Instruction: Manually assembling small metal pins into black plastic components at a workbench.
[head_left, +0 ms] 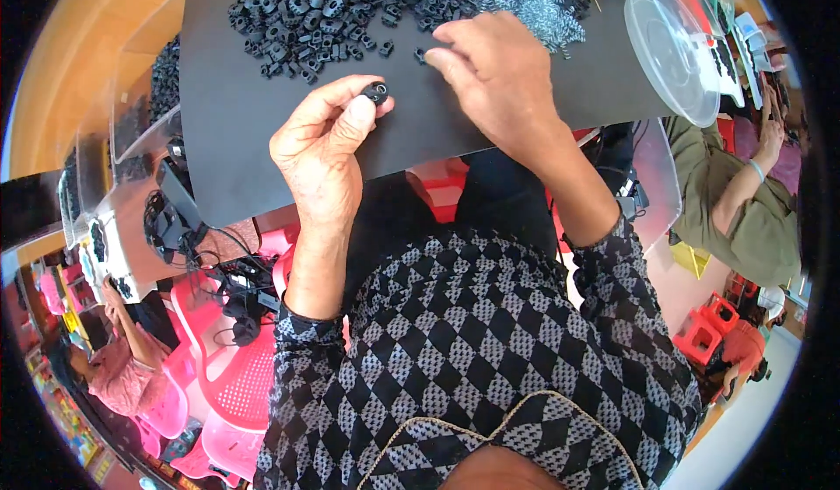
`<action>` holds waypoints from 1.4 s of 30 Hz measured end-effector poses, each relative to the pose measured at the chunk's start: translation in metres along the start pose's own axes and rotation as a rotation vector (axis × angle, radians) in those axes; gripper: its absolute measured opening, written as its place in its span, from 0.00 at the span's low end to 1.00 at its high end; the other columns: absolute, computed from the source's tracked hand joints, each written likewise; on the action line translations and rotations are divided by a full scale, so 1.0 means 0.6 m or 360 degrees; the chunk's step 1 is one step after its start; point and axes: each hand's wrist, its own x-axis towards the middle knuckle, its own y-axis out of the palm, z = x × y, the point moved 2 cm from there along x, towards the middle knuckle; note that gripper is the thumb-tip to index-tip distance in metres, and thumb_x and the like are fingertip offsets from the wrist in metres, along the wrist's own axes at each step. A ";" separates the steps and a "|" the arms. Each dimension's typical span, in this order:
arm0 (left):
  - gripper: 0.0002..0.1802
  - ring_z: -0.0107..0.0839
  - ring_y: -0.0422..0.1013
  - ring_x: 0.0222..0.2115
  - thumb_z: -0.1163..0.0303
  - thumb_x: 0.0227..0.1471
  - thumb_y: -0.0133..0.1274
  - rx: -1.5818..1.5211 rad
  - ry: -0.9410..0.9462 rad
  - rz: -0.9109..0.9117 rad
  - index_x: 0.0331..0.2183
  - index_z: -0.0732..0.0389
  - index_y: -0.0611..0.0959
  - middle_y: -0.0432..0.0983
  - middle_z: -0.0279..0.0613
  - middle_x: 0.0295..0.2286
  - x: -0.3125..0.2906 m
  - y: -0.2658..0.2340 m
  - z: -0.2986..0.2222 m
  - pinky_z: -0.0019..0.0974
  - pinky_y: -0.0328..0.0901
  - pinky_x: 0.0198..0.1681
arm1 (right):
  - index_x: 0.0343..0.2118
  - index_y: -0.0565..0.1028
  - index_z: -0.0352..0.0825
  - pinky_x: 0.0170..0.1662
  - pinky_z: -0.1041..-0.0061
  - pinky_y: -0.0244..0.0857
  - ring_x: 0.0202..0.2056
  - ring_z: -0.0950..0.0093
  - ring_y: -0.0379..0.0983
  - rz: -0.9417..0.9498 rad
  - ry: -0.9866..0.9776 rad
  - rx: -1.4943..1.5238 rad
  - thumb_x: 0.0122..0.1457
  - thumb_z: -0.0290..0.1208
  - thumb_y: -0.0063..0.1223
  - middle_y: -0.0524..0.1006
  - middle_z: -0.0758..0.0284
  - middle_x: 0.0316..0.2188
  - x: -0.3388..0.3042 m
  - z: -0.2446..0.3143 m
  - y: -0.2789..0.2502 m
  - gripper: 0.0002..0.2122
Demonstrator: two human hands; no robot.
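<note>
My left hand (325, 144) pinches a small black plastic cord lock piece (375, 93) between thumb and fingers. A round opening with a shiny metal ring, perhaps a spring end, shows on its upper face. Over the dark tabletop, my right hand (503, 74) has its thumb and forefinger apart, and its other fingers are partly hidden. Beside that thumb tip sits one loose black piece (420, 55). A big heap of similar black plastic pieces (328, 13) covers the far side of the table. To its right lies a pile of small silvery springs (544, 13).
A clear round plastic lid (669, 52) overhangs the table's right edge. Clear bins with black parts (164, 79) stand at the left. Pink chairs (232, 376) are on the left below the table. Co-workers work on both sides, one in an olive garment (744, 201).
</note>
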 end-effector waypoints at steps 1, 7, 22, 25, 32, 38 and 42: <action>0.10 0.30 0.74 0.30 0.79 0.47 0.57 -0.0013 0.0014 -0.0012 0.36 0.72 0.80 0.77 0.44 0.31 -0.001 0.002 0.001 0.30 0.70 0.37 | 0.29 0.77 0.35 0.32 0.70 0.65 0.29 0.64 0.69 -0.0001 0.0000 0.0002 0.44 0.28 0.60 0.74 0.65 0.23 -0.001 0.001 0.007 0.08; 0.11 0.29 0.74 0.30 0.80 0.47 0.57 0.0020 0.0077 0.0008 0.36 0.72 0.80 0.77 0.43 0.31 0.001 0.004 0.000 0.29 0.70 0.37 | 0.25 0.75 0.36 0.30 0.68 0.64 0.29 0.66 0.67 0.0028 -0.0147 -0.0266 0.42 0.27 0.61 0.70 0.66 0.23 0.005 0.007 0.027 0.07; 0.09 0.20 0.68 0.31 0.74 0.52 0.55 0.0629 0.0262 -0.0244 0.37 0.66 0.78 0.74 0.33 0.30 -0.036 0.034 -0.046 0.25 0.64 0.37 | 0.25 0.68 0.33 0.31 0.64 0.62 0.28 0.61 0.67 0.0118 -0.0048 0.0396 0.45 0.27 0.56 0.71 0.62 0.23 -0.016 0.102 -0.056 0.08; 0.09 0.20 0.67 0.32 0.75 0.52 0.54 0.0730 0.0273 -0.0257 0.37 0.66 0.78 0.74 0.34 0.30 -0.063 0.054 -0.079 0.25 0.64 0.37 | 0.25 0.68 0.34 0.31 0.63 0.62 0.28 0.61 0.67 0.0056 -0.0039 0.0468 0.44 0.26 0.55 0.71 0.62 0.23 -0.011 0.134 -0.098 0.07; 0.08 0.19 0.67 0.28 0.75 0.52 0.52 -0.0049 -0.0031 -0.0090 0.36 0.67 0.77 0.73 0.33 0.28 -0.064 0.064 -0.098 0.22 0.63 0.34 | 0.26 0.73 0.34 0.29 0.71 0.65 0.25 0.68 0.70 -0.0101 0.0362 0.0959 0.43 0.19 0.55 0.73 0.63 0.24 -0.019 0.147 -0.120 0.06; 0.09 0.22 0.71 0.26 0.74 0.52 0.53 -0.0099 -0.0143 0.0023 0.37 0.67 0.78 0.76 0.36 0.28 -0.048 0.054 -0.057 0.23 0.65 0.31 | 0.29 0.75 0.32 0.28 0.88 0.62 0.25 0.89 0.68 -0.0148 0.0774 0.1675 0.50 0.18 0.55 0.74 0.75 0.22 -0.031 0.087 -0.093 0.03; 0.10 0.21 0.71 0.27 0.75 0.53 0.53 -0.0031 -0.0122 0.0073 0.38 0.67 0.79 0.77 0.37 0.29 -0.053 0.069 -0.055 0.23 0.66 0.32 | 0.29 0.75 0.31 0.28 0.89 0.61 0.25 0.89 0.68 -0.0110 0.0709 0.1665 0.49 0.18 0.55 0.74 0.75 0.23 -0.037 0.078 -0.102 0.04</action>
